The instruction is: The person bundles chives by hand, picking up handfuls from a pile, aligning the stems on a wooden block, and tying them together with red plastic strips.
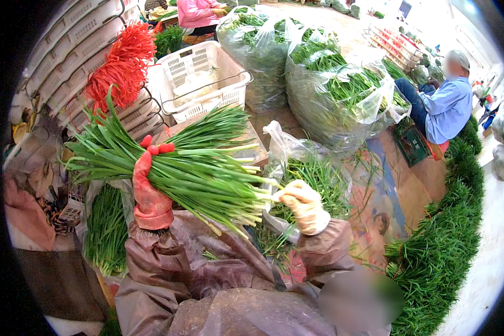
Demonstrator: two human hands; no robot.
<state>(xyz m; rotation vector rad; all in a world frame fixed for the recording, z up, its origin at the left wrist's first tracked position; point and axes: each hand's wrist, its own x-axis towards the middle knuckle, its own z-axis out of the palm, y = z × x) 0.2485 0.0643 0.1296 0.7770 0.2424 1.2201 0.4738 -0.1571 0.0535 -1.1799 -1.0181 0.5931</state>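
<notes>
Bunch of green stalks [207,171] is held up beyond the lap [229,308] in the head view, grasped by the red-gloved left hand [150,187]; the cream-gloved right hand [303,206] seems to pinch a stalk end. Tidying stalks looks in hand, calling for a steady left hold. Another bunch [218,126] lies beyond; a plastic bag [285,140] crowds the right side.

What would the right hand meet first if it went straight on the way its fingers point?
Pointing left across the picture, the right hand would most likely meet the pale stem ends of the green bunch held in the left hand; depth leaves unclear whether it touches them.
</notes>
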